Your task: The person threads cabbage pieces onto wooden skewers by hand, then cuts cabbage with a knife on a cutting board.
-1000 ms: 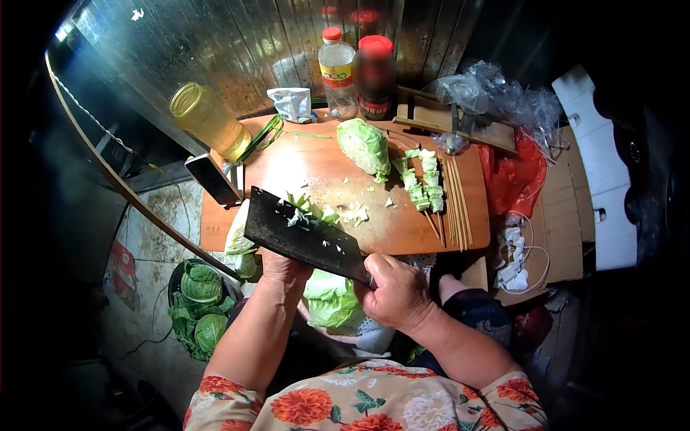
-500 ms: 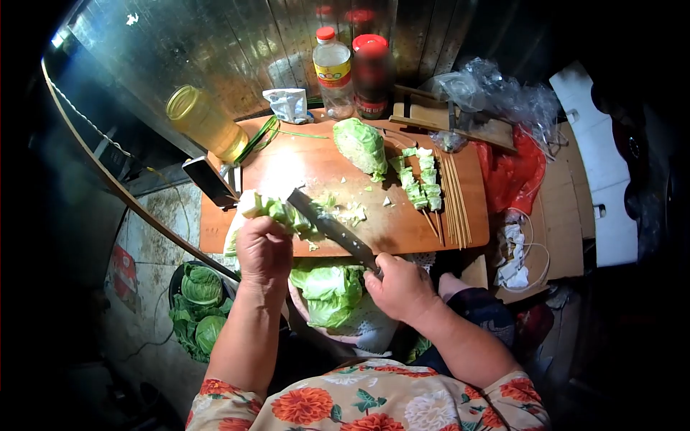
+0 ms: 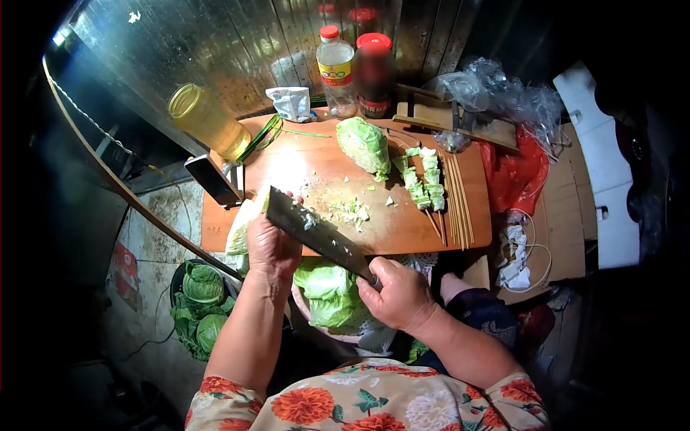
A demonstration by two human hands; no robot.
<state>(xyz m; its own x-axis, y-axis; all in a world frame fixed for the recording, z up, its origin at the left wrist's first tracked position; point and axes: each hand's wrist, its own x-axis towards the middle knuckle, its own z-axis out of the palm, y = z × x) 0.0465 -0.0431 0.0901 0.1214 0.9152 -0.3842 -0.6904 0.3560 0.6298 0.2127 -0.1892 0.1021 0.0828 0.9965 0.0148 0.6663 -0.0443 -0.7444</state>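
Note:
My right hand (image 3: 399, 291) is closed round the handle of a cleaver (image 3: 320, 233). Its broad dark blade slants up and left, with white bits stuck on it. Behind the blade's far end, my left hand (image 3: 273, 244) is closed on a cabbage piece, of which only a pale green edge shows; most of its fingers are hidden. A cabbage wedge (image 3: 238, 231) lies beside that hand on the wooden board (image 3: 402, 233). Chopped cabbage bits (image 3: 350, 210) are scattered right of the blade. Further back sits a cabbage half (image 3: 363, 147).
Skewered cabbage (image 3: 420, 179) and bare bamboo sticks (image 3: 458, 201) lie at the board's right. A phone (image 3: 212, 179), a jar of yellow liquid (image 3: 208, 122) and bottles (image 3: 336, 75) stand around it. Cabbage leaves (image 3: 327, 291) fill a bowl below; whole cabbages (image 3: 201, 284) sit at lower left.
The cleaver has moved left, its blade now across my left hand and covering most of the cabbage piece. My right hand has shifted slightly left with it.

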